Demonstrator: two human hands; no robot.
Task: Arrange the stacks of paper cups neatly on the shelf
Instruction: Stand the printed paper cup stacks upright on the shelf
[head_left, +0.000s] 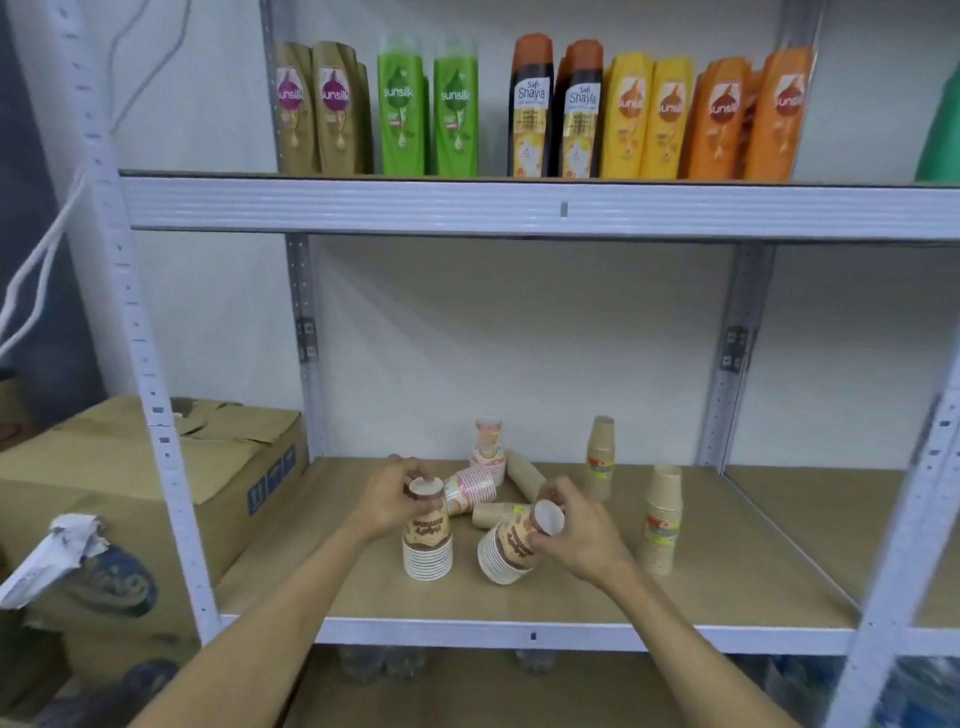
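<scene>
My left hand (390, 498) grips the top of an upside-down brown-printed cup stack (427, 540) standing on the wooden shelf (727, 587). In my right hand (582, 535) a second brown-printed stack (511, 551) is held tilted, its rims resting on the shelf. Behind them a pink stack (470, 489) and two tan stacks (524, 475) (498, 514) lie on their sides. Another pink stack (489, 447) stands upright at the back. Two tan stacks (600, 457) (662, 519) stand upright to the right.
Shampoo bottles (535, 111) line the shelf above. A cardboard box (104, 499) sits left of the rack, outside the white post (156, 415). The shelf's front rail (535, 635) is near my forearms. Bare board lies right of the cups and at the front.
</scene>
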